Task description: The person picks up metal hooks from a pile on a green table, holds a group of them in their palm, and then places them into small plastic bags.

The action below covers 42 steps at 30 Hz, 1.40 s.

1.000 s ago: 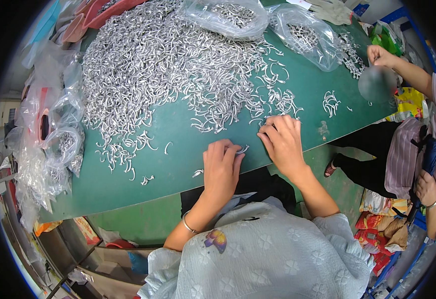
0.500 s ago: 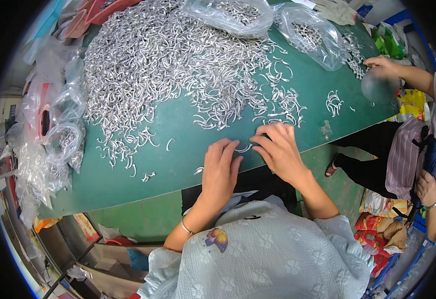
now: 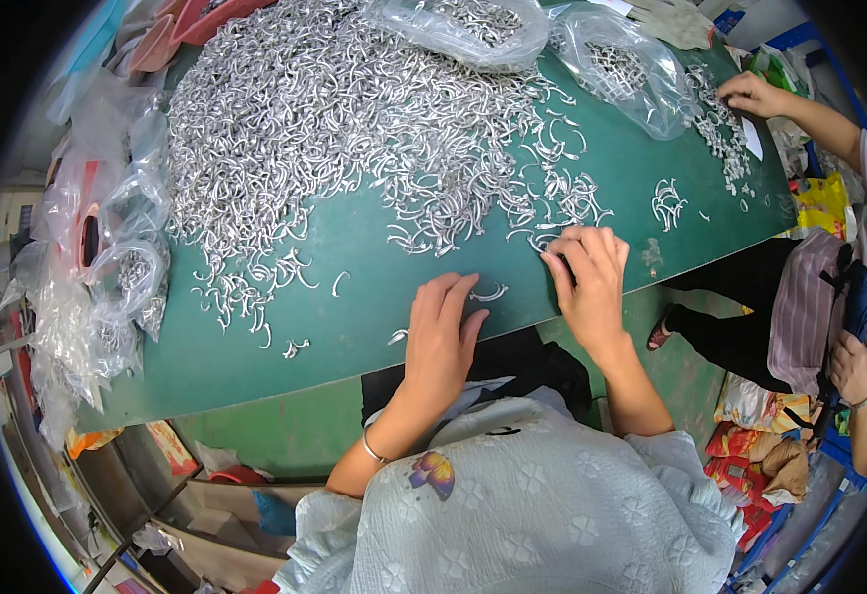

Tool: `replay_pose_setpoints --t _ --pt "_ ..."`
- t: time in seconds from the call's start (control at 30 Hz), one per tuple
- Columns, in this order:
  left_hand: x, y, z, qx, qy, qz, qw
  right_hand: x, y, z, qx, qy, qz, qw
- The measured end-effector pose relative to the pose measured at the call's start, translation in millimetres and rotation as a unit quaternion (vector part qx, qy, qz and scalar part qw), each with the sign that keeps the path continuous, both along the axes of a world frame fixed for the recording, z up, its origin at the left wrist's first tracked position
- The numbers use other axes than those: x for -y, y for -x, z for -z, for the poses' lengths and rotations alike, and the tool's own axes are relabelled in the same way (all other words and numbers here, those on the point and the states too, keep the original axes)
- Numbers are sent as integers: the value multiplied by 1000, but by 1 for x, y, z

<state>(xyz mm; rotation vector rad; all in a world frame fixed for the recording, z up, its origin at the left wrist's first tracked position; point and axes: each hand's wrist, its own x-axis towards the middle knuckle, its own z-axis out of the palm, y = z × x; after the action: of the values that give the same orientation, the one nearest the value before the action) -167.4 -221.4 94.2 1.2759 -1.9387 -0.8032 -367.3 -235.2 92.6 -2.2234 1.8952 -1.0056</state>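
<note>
While both hands lie on the green table [image 3: 354,327], curved silver metal pieces are spread before them.
Fingers loosely spread, the left hand [image 3: 440,335] rests flat and empty, its fingertips beside a single curved piece [image 3: 490,294]. Palm down, the right hand [image 3: 588,277] has its fingers bent over pieces at the edge of the big heap [image 3: 354,119]; whether it grips one cannot be told. Far right, another person's hand [image 3: 755,94] touches a smaller scatter.
</note>
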Motion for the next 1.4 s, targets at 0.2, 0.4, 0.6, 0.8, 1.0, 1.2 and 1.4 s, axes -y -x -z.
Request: replay_pose_setpoints --t 0.2,0.4,0.6,0.8,1.0,1.2,1.4 --pt "-2 -5 3 4 23 4 1000 0 -4 0 35 -22 -55 998" --pt "-1 -2 2 22 31 0 999 0 3 -5 -4 15 95 995" --pt "3 7 5 30 40 12 999 -1 -15 -1 -46 -11 24 999" --pt "2 5 6 27 46 41 998 -6 -16 3 34 -22 -61 997" --pt "2 8 7 25 47 54 997 -5 -17 0 36 -60 -79 994" --pt "5 13 0 41 57 48 996 11 -8 -7 76 -8 -59 995" --pt "6 9 9 84 78 105 988 19 -18 -5 -52 -45 -45 997"
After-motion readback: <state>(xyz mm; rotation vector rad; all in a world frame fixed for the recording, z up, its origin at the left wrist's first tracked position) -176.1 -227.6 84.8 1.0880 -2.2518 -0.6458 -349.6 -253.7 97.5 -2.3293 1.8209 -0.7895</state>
